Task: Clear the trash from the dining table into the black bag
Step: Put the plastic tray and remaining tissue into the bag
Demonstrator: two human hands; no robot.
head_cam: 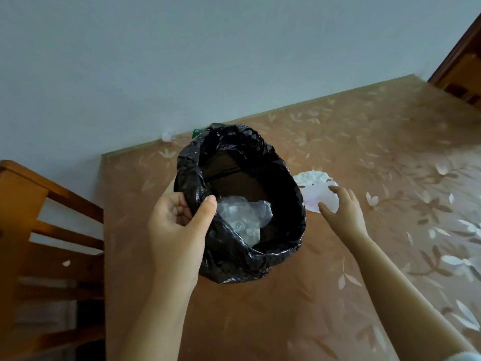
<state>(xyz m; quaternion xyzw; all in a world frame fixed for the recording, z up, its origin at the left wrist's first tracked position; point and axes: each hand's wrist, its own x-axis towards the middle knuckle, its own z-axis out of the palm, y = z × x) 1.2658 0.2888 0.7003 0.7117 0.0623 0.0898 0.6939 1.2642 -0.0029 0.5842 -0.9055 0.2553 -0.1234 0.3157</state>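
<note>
My left hand (179,227) grips the rim of the black bag (283,204), holding its mouth wide above the table. Crumpled clear plastic (242,217) lies inside the bag. My right hand (341,209) reaches out with fingers spread, its fingertips over a white paper plate (320,196) lying on the table just right of the bag. A second white fluted paper piece (312,177) lies under the plate's far edge. Behind the bag, a green object (198,132) and a small clear object (168,136) sit by the wall, both partly hidden or blurred.
The dining table (286,308) wears a tan cloth with a leaf and flower pattern and stands against a pale wall. A wooden chair (39,230) stands at the left edge. Wooden door trim (463,63) shows at the top right.
</note>
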